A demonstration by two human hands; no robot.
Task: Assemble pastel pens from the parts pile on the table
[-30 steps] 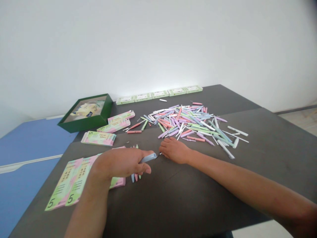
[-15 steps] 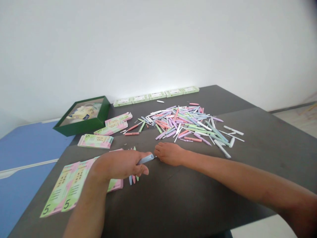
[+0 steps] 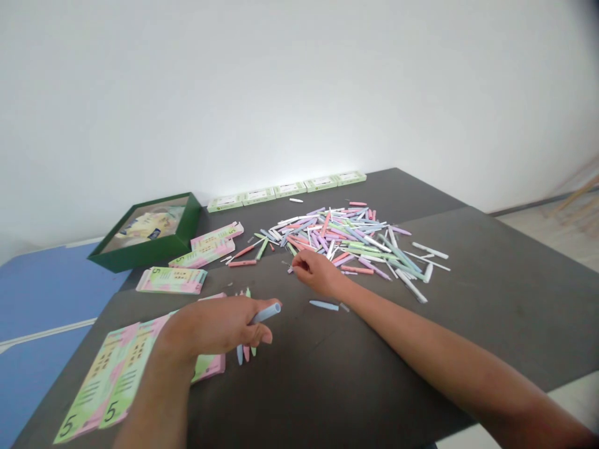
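My left hand (image 3: 224, 324) is closed around a light blue pen barrel (image 3: 267, 312), whose open end points right. My right hand (image 3: 321, 272) is at the near edge of a heap of pastel and white pen parts (image 3: 346, 234). Its fingers are curled in, and what they grip, if anything, is too small to make out; a tiny clear piece (image 3: 286, 264) shows beside the fingertips. Below that hand, a light blue pen piece (image 3: 324, 305) lies on the table by a small clear bit (image 3: 344, 307). Blue, pink and green pens (image 3: 246, 352) lie side by side, partly behind my left hand.
Flat pink-green cartons (image 3: 100, 380) lie at the left under my forearm, with more cartons (image 3: 172, 280) behind them. A green box (image 3: 185, 227) holding packets stands at the back left. Several pale green boxes (image 3: 290, 189) line the table's far edge.
My right hand has moved away from the left hand's barrel, up to the heap's edge. The blue piece and clear bit now show on the table below it. My left hand keeps its hold.
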